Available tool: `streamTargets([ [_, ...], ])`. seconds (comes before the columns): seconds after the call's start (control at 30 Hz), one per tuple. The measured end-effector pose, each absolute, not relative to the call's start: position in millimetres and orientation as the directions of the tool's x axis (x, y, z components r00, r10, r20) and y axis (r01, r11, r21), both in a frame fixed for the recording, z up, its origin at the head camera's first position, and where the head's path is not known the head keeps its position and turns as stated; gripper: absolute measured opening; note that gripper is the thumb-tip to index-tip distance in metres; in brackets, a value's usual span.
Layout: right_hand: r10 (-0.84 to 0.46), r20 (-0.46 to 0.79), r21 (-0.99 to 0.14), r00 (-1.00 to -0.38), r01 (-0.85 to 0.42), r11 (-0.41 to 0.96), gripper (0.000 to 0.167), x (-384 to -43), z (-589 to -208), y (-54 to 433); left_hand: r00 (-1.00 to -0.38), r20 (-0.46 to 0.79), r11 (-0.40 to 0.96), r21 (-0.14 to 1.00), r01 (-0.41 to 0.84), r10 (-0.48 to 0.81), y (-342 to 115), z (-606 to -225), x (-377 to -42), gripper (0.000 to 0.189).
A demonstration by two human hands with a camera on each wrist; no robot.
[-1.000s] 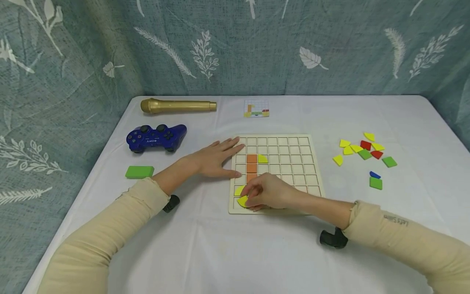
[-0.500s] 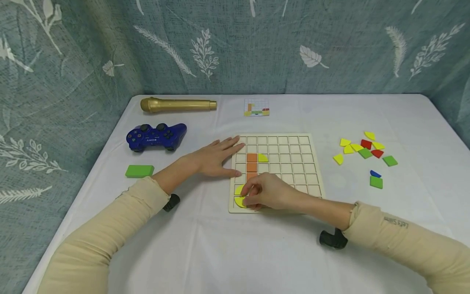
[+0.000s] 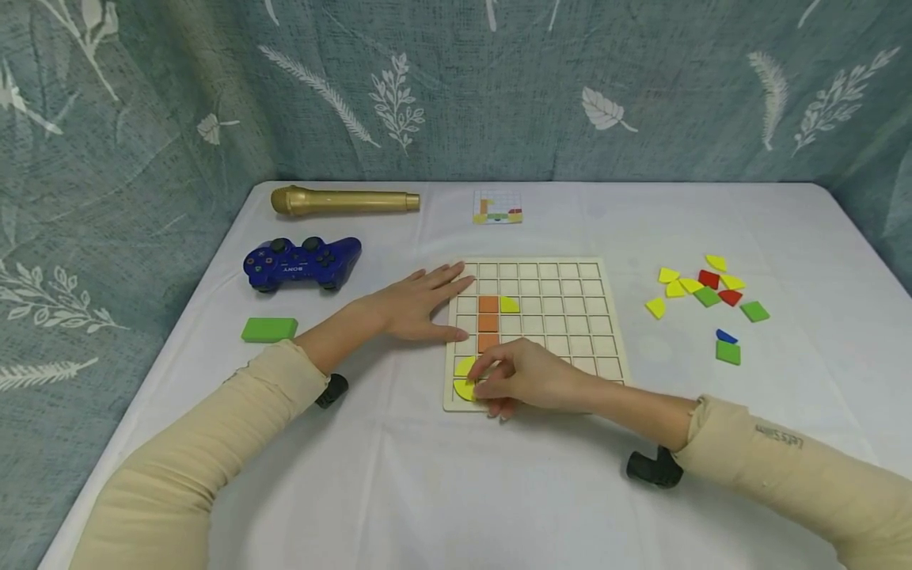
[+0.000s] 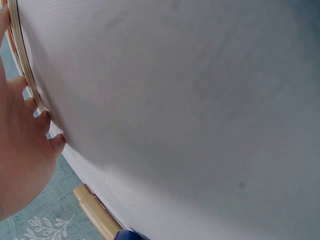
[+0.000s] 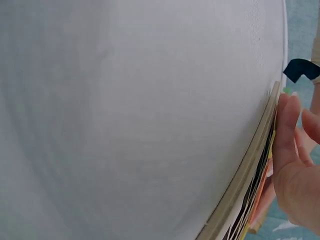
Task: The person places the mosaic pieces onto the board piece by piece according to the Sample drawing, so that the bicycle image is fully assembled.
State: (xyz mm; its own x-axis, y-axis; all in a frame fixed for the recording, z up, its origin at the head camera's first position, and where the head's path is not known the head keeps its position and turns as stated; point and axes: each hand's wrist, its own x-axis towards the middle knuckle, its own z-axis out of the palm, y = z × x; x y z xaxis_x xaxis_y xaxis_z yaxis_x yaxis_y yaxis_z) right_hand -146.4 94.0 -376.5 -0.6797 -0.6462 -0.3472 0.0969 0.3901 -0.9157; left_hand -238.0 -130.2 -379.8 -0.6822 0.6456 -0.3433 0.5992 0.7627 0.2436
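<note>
The right hand (image 3: 523, 374) has its thumb and forefinger curled at the near yellow tile (image 3: 463, 389), which lies at the board's near left corner; whether they pinch it or only press it cannot be told. The left hand (image 3: 420, 307) is spread, fingers apart, resting on the left edge of the gridded board (image 3: 559, 325).

Just beyond the near yellow tile sits another yellow tile (image 3: 464, 365). Farther up are three visible orange tiles (image 3: 488, 323) in a column, with a yellow quarter piece (image 3: 509, 305) right of the farthest.

Judged against the pattern card (image 3: 497, 207) at the table's far side, the left part seems largely laid; the hand hides some cells. The green, blue and red parts do not show on the board and appear left to do: green tiles (image 3: 728, 352), a blue piece (image 3: 726, 336), red pieces (image 3: 708, 279) and more yellow ones (image 3: 655, 308) lie loose to the right.
</note>
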Motion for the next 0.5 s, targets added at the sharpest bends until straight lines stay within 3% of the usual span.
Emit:
streamTargets([
  [0.5, -0.693, -0.39, -0.918, -0.607, 0.202, 0.341, 0.025, -144.8, -376.1, 94.4, -0.685, -0.35, 0.768, 0.235, 0.596, 0.639, -130.5, -381.1, -238.4, 0.09],
])
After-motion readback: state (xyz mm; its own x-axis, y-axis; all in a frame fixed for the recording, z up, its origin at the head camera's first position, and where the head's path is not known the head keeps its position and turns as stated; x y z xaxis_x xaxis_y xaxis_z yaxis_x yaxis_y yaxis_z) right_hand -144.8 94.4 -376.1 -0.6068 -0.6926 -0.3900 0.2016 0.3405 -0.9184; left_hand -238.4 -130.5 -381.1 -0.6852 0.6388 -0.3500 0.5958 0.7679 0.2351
